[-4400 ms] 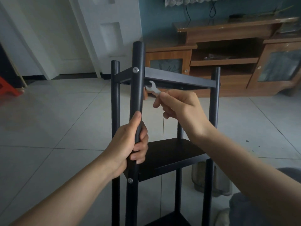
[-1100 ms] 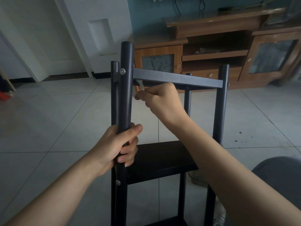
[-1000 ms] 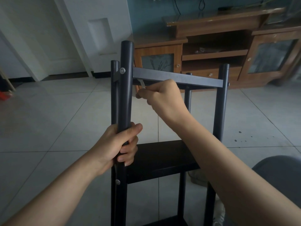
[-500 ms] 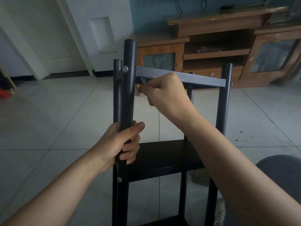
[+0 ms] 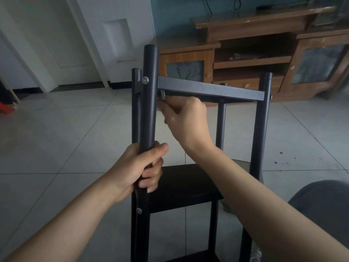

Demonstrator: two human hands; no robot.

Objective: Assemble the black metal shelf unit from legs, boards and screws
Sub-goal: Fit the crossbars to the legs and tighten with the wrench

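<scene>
The black metal shelf unit stands upright on the tiled floor in front of me. My left hand (image 5: 140,167) grips its near front leg (image 5: 149,103) about midway up. A silver screw (image 5: 145,80) shows in that leg level with the top board (image 5: 209,89). My right hand (image 5: 186,120) is under the top board's left end, holding a small silver wrench (image 5: 163,94) whose tip pokes up behind the leg. A middle board (image 5: 181,188) sits below, with another screw (image 5: 139,211) in the leg beside it. Three other legs stand behind and to the right.
A wooden TV cabinet (image 5: 255,59) with glass doors lines the far wall. A white door (image 5: 117,40) is at the back left. Something red (image 5: 5,108) lies at the far left floor edge. My grey-clad knee (image 5: 321,203) is at lower right.
Earlier the wrench was in plain sight below the board. My right hand has since raised it under the board's left corner, and it has turned slightly over the last second. The left hand keeps its grip.
</scene>
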